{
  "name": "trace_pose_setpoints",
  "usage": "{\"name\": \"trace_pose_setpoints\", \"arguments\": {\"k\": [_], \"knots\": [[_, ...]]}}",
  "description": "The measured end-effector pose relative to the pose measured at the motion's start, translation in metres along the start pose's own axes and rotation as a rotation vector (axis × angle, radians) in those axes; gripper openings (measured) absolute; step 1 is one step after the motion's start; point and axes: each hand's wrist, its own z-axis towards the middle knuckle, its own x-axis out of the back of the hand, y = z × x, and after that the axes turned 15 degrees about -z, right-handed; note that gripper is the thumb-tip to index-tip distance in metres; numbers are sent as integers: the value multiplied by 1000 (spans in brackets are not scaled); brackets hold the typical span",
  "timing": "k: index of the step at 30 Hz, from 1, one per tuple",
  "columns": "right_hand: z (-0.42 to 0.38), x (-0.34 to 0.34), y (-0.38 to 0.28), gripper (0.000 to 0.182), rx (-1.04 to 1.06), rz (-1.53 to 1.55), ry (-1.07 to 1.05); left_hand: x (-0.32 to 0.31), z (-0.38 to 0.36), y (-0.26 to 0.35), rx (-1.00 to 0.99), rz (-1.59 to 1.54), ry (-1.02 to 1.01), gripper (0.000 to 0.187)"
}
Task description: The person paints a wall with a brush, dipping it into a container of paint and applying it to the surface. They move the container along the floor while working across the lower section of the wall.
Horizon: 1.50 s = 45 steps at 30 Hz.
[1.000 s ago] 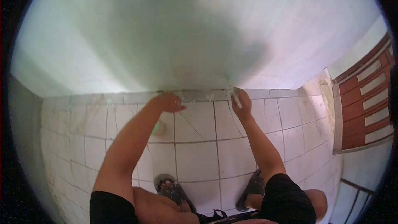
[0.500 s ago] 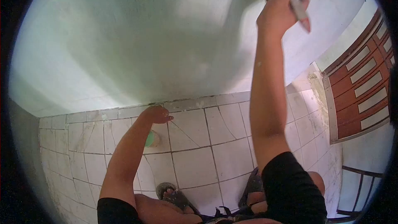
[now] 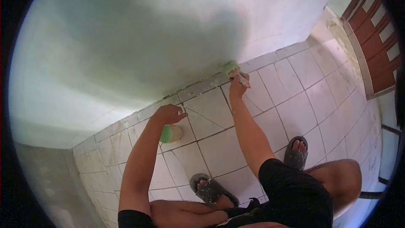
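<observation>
Brush [image 3: 233, 71] at the foot of the wall [image 3: 130, 46], cup [image 3: 175, 133] close by the left hand [image 3: 169, 113]

We see the right hand [image 3: 238, 85] closed around the brush handle, its green-coated bristles at the seam where the wall meets the tiles [image 3: 223, 147]. The left hand looks empty, fingers loosely bent; we cannot tell whether it touches the floor. The cup, green inside, sits on the tiles just beside the left forearm, and we cannot be sure it stands fully upright.

That cup worries us most. A backward swing of the left arm could knock it and send whatever it holds across the floor. At the brush, a stroke carried too low would smear green on the tiles, and a heavily loaded tip could drip there; pale spots already mark them near the wall. Pressing hard into the seam might splay the bristles and leave a ragged edge. Spilled liquid could also make the footing slick under the sandals [image 3: 209, 191], so we would mind our balance.
</observation>
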Motion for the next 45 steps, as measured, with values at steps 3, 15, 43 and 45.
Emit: {"name": "trace_pose_setpoints", "arguments": {"k": [3,15,43,45], "knots": [[7,10,-20,20,-29,-47,99,1,5,5,-26,-29,-1,47],[-3,-20,-157,21,270,468,-18,-4,7,-13,-111,-93,96,44],[1,7,-155,23,-100,620,85,1,-5,-24,-2,-139,48,47],[-4,12,-157,25,-91,775,8,1,-1,-27,15,-135,49,47]]}}
